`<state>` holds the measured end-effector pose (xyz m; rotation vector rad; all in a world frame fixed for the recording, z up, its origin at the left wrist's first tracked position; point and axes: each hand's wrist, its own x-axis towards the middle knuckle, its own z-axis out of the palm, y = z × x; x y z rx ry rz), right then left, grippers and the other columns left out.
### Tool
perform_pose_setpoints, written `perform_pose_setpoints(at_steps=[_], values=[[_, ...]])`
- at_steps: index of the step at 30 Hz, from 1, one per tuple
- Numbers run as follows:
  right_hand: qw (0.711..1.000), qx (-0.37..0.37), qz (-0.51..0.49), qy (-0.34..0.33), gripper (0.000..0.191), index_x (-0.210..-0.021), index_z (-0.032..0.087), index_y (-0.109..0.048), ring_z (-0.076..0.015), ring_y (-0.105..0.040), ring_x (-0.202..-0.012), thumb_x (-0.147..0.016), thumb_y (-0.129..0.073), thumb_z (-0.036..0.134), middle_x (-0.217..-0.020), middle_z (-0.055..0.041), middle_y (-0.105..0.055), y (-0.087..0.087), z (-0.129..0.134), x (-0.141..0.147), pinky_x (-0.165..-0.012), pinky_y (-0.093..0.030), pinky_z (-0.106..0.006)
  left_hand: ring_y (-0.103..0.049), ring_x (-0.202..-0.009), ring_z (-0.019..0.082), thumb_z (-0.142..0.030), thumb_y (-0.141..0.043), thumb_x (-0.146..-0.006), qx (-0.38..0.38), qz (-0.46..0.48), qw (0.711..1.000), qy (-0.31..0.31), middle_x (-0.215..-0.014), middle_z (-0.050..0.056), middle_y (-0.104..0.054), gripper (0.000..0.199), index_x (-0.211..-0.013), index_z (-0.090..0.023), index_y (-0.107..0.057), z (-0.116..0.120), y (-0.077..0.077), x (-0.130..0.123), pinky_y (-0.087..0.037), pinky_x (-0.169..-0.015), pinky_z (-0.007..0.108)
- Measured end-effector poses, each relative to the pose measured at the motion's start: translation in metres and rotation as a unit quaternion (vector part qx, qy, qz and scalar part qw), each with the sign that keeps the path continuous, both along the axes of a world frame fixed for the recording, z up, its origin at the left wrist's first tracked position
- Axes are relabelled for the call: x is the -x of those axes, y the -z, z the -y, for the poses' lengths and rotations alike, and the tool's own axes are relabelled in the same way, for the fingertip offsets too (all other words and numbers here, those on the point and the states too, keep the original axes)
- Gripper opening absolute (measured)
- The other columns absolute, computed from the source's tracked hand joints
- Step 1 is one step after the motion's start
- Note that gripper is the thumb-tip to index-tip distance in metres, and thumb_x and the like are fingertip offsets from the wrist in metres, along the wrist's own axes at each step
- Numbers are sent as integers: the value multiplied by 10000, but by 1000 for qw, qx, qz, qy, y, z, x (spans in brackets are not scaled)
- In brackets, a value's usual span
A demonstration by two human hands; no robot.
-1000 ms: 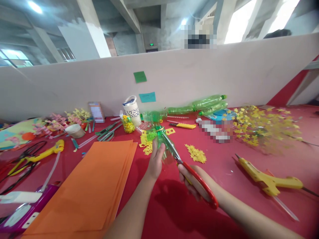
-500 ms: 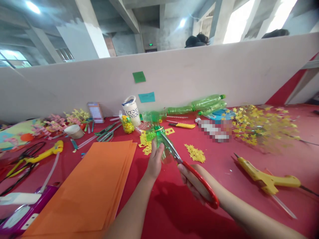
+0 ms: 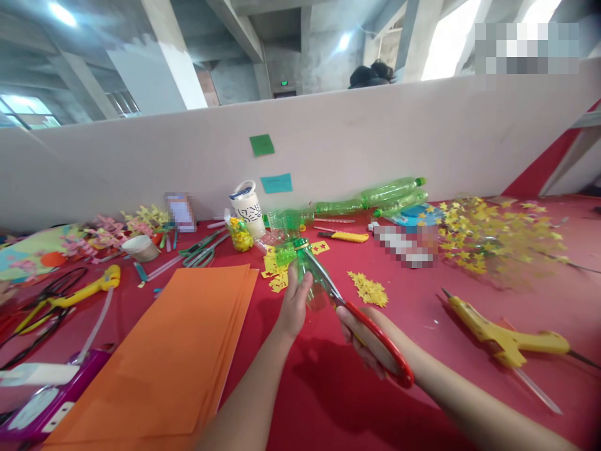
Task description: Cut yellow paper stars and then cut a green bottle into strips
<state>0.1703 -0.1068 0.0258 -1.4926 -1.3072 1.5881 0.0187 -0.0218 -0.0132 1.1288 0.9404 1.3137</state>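
Observation:
My left hand [image 3: 294, 302] is closed around a green plastic bottle piece [image 3: 315, 294], with its narrow end pointing away from me. In my right hand [image 3: 364, 335] are scissors [image 3: 382, 338] with red handles. Their blades reach up to the bottle's far end, beside the ring there; whether they bite into the plastic I cannot tell. Just beyond lie yellow sheets with star cut-outs [image 3: 277, 279] and clear green plastic pieces [image 3: 284, 224]. To the right of the bottle is a small heap of yellow stars [image 3: 369, 289].
Orange paper sheets [image 3: 164, 351] lie at left. A yellow glue gun [image 3: 507, 332] lies at right, another [image 3: 89, 288] at far left. Behind are a yellow utility knife [image 3: 345, 237], green bottles [image 3: 392, 191], a white cup [image 3: 247, 210] and yellow star sprays [image 3: 493, 241] before a white partition [image 3: 328, 144].
Both hands stay almost in place. The bottle piece and scissors have shifted very slightly, and the scissor handles sit a little higher.

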Motion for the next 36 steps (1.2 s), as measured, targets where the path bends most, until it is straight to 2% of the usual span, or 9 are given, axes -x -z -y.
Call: perform_pose_setpoints(at_steps=[8,14,19,23,26,28,30,34,36], values=[[1000,18,16,13,550,-635,205,-440,-74,-356,-224,-832,-440,718,-331,84,-385,2,0,2,-274,-278,-186,-118,-1469,226,-508,-655,-789,35,14,999,-26,-1472,13,-441,481,-1223,-309,-595,1,2,0,-151,-1189,359],[998,-7,-55,-17,547,-686,189,-496,-70,-368,-241,-835,-441,713,-300,91,-387,6,-5,-1,-382,-398,-205,-145,-1464,248,-538,-582,-833,8,-10,1000,-17,-1469,29,-441,515,-1289,-301,-544,2,-4,-1,-216,-1170,366],[995,4,-94,-11,482,-686,184,-503,-71,-425,-295,-765,-599,649,-372,94,-424,7,-8,-4,-408,-392,-203,-245,-1436,249,-516,-575,-847,-5,-5,1000,-26,-1447,48,-465,500,-1290,-289,-537,1,-3,-1,-253,-1148,355],[999,-36,-33,-20,454,-606,191,-456,-88,-467,-343,-756,-651,573,-388,71,-445,7,-6,-1,-415,-354,-206,-348,-1388,237,-463,-653,-808,17,74,992,-98,-1372,47,-539,446,-1218,-303,-579,-9,1,7,-328,-1102,341],[997,-65,21,-34,458,-593,197,-425,-98,-486,-373,-767,-650,556,-424,68,-438,5,-4,0,-422,-326,-211,-537,-1222,214,-464,-629,-823,42,181,974,-129,-1239,44,-626,372,-1154,-297,-598,-21,-1,15,-462,-964,322],[994,-94,40,-34,449,-619,195,-430,-103,-503,-408,-774,-645,558,-469,66,-441,2,-4,-2,-448,-337,-214,-637,-1032,185,-438,-613,-838,54,246,961,-112,-1128,46,-668,320,-1104,-260,-614,-27,-6,20,-510,-867,304],[991,-115,53,-31,444,-657,195,-439,-111,-513,-457,-781,-633,574,-517,55,-458,-2,-4,-6,-479,-355,-219,-668,-886,167,-389,-591,-857,78,294,948,-90,-1029,53,-693,261,-1048,-216,-635,-29,-12,23,-529,-808,305],[977,-154,134,-56,444,-746,199,-463,-118,-472,-561,-785,-614,614,-627,28,-491,-5,-6,-13,-523,-359,-219,-681,-821,189,-337,-516,-900,126,346,928,-61,-924,73,-712,231,-975,-173,-658,-26,-22,26,-544,-794,366],[965,-165,190,-79,468,-717,201,-443,-110,-411,-569,-774,-619,631,-634,31,-452,-5,-6,-15,-517,-329,-216,-684,-793,197,-363,-502,-905,134,357,922,-65,-890,73,-711,255,-949,-169,-662,-25,-25,28,-547,-790,391]])
